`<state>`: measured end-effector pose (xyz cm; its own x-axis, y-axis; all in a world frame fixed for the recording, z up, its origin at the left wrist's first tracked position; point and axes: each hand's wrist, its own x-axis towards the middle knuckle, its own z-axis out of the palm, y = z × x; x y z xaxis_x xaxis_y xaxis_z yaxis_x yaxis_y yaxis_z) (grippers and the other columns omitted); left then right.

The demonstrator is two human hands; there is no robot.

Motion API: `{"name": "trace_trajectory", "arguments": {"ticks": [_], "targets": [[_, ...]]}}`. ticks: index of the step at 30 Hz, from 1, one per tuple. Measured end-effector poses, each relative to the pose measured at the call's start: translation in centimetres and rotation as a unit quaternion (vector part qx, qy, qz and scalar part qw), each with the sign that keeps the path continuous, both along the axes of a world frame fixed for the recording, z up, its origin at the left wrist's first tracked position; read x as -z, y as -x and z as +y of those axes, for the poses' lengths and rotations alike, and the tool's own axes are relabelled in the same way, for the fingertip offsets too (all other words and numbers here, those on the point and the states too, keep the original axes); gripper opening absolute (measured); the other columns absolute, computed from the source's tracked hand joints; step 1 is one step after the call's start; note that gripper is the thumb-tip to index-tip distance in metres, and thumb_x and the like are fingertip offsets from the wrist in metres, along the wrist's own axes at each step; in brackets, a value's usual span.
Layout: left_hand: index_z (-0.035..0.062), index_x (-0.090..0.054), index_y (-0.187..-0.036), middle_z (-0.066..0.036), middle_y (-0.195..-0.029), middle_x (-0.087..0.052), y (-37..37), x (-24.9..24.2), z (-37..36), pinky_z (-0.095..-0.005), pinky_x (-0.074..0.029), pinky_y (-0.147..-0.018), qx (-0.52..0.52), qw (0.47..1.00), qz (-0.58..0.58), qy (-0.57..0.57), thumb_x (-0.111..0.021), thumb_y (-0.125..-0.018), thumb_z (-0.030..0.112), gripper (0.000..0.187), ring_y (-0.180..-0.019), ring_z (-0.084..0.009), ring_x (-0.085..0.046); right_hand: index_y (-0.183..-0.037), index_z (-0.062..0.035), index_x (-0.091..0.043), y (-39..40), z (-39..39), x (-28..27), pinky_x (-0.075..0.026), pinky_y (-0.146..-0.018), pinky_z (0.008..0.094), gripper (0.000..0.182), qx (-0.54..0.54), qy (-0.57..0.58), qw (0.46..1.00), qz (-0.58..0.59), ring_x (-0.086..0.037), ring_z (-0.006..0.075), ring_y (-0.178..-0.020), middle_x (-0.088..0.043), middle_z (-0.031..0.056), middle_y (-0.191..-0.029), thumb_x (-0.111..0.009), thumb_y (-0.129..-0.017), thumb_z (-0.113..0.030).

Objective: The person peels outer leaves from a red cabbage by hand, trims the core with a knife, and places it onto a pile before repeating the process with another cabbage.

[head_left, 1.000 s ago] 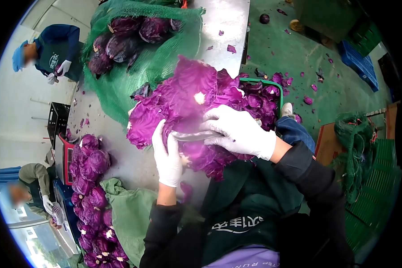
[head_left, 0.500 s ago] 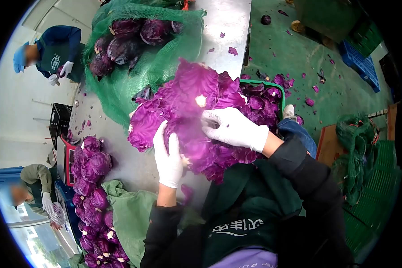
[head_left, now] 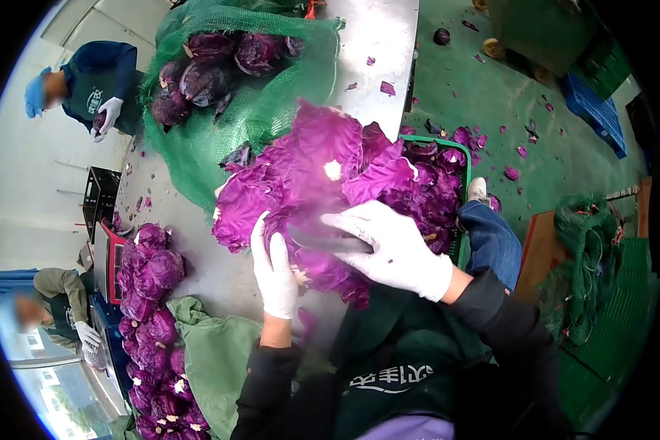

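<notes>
My right hand (head_left: 392, 249), in a white glove, is closed around a knife (head_left: 330, 242) whose grey blade is blurred and points left. My left hand (head_left: 275, 271), also gloved, has its thumb and fingers curved against a red cabbage (head_left: 295, 220), smeared by motion under the blade. Loose purple cabbage leaves (head_left: 323, 143) are heaped right behind and around it, some with pale stem ends. Where the cabbage stops and the leaves begin is hard to make out.
A green mesh bag (head_left: 271, 99) of cabbages lies at the back of the metal table (head_left: 374, 44). Cabbages (head_left: 154, 271) line the left beside a green cloth (head_left: 220, 345). A green-rimmed crate (head_left: 468, 165) holds leaves at the right. Two co-workers (head_left: 99, 81) work at the left.
My right hand has turned and moved slightly down and right, bringing the knife blade into view across the cabbage. My left hand stays nearly in place. The co-workers' hands have shifted.
</notes>
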<state>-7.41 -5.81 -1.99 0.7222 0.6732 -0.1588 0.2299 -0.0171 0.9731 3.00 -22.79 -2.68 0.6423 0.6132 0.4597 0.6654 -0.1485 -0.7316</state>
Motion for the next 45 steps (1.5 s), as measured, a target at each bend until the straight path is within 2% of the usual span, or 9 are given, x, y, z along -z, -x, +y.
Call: {"name": "trace_trajectory", "arguments": {"ticks": [2, 6, 7, 10, 26, 34, 38, 42, 45], "targets": [[0.0087, -0.042, -0.146, -0.011, -0.121, -0.058, -0.1, 0.4, 0.5, -0.0204, -0.044, -0.051, 0.01, 1.0, 0.005, 0.013, -0.049, -0.104, 0.024, 0.045, -0.058, -0.0074, -0.052, -0.117, -0.0108, -0.069, 0.8, 0.2, 1.7, -0.057, -0.076, 0.036, 0.039, 0.026, -0.052, 0.997, 0.052, -0.067, 0.0256, -0.091, -0.067, 0.0098, -0.101, -0.078, -0.08, -0.019], [0.0032, -0.047, -0.141, -0.014, -0.132, -0.055, -0.6, 2.8, 1.2, -0.0265, -0.05, -0.083, 0.021, 0.976, -0.026, -0.214, -0.051, -0.103, 0.021, 0.042, -0.101, -0.0186, -0.059, -0.115, -0.0089, -0.069, 1.2, -0.1, 1.7, -0.056, -0.075, 0.0348, 0.04, 0.061, -0.055, 0.993, 0.09, -0.067, 0.0269, -0.087, -0.067, 0.0111, -0.099, -0.08, -0.077, -0.012], [0.002, -0.048, -0.14, -0.016, -0.133, -0.055, -0.8, 0.8, 0.1, -0.0309, -0.048, -0.093, -0.004, 0.998, 0.008, -0.069, -0.052, -0.102, 0.02, 0.042, -0.109, -0.0214, -0.059, -0.114, -0.0085, -0.069, 1.3, 0.0, 1.9, -0.056, -0.075, 0.0347, 0.04, 0.07, -0.065, 0.992, 0.081, -0.067, 0.027, -0.086, -0.067, 0.0112, -0.098, -0.081, -0.076, -0.011], [0.0025, -0.048, -0.14, -0.016, -0.134, -0.055, -0.9, 2.1, 0.7, -0.0325, -0.046, -0.097, 0.012, 0.986, -0.024, -0.167, -0.053, -0.102, 0.019, 0.042, -0.113, -0.0213, -0.057, -0.111, -0.0079, -0.069, 1.9, 0.4, 2.3, -0.055, -0.074, 0.0349, 0.038, 0.093, -0.089, 0.988, 0.089, -0.067, 0.0271, -0.085, -0.067, 0.0111, -0.096, -0.081, -0.075, -0.008], [0.0014, -0.051, -0.137, -0.018, -0.134, -0.055, -1.6, 1.2, 0.2, -0.0365, -0.041, -0.105, 0.026, 0.977, -0.01, -0.211, -0.059, -0.099, 0.018, 0.043, -0.123, -0.0268, -0.054, -0.096, -0.0042, -0.066, 1.4, 0.1, 3.0, -0.052, -0.072, 0.0351, 0.025, 0.082, -0.063, 0.993, 0.063, -0.062, 0.0269, -0.083, -0.063, 0.0094, -0.092, -0.08, -0.075, -0.004], [0.0014, -0.05, -0.138, -0.018, -0.134, -0.055, -1.6, 1.1, 0.2, -0.0363, -0.043, -0.104, 0.023, 0.979, -0.014, -0.204, -0.059, -0.098, 0.017, 0.044, -0.122, -0.0275, -0.054, -0.094, -0.0076, -0.066, 2.1, -0.2, 1.4, -0.053, -0.066, 0.0357, 0.027, 0.051, -0.026, 0.996, -0.07, -0.063, 0.0282, -0.076, -0.063, 0.008, -0.084, -0.069, -0.069, 0.002], [0.0013, -0.05, -0.138, -0.018, -0.134, -0.055, -1.9, 0.8, 0.5, -0.0359, -0.043, -0.104, 0.004, 0.995, -0.009, -0.102, -0.059, -0.099, 0.015, 0.043, -0.121, -0.0263, -0.054, -0.094, -0.0072, -0.066, 1.3, -0.7, 2.2, -0.053, -0.069, 0.0355, 0.023, 0.113, -0.077, 0.991, -0.012, -0.064, 0.0272, -0.081, -0.066, 0.0077, -0.088, -0.07, -0.072, -0.001], [0.0011, -0.05, -0.138, -0.018, -0.135, -0.054, -1.6, 1.9, 0.8, -0.0363, -0.042, -0.105, -0.01, 0.992, -0.027, -0.122, -0.058, -0.099, 0.015, 0.042, -0.121, -0.0263, -0.054, -0.095, -0.0067, -0.071, -1.3, -3.3, 3.3, -0.052, -0.079, 0.0367, 0.011, 0.237, -0.088, 0.92, 0.298, -0.064, 0.0263, -0.09, -0.063, 0.0078, -0.091, -0.074, -0.086, -0.014], [0.0012, -0.05, -0.138, -0.019, -0.134, -0.055, -1.4, 2.3, 1.0, -0.0371, -0.042, -0.105, 0.001, 0.988, -0.009, -0.157, -0.058, -0.1, 0.017, 0.042, -0.122, -0.0273, -0.054, -0.107, -0.0126, -0.072, -0.8, -3.1, 1.8, -0.053, -0.085, 0.0382, 0.025, 0.206, 0.011, 0.977, 0.045, -0.06, 0.0281, -0.103, -0.061, 0.0099, -0.107, -0.075, -0.083, -0.016]]}}
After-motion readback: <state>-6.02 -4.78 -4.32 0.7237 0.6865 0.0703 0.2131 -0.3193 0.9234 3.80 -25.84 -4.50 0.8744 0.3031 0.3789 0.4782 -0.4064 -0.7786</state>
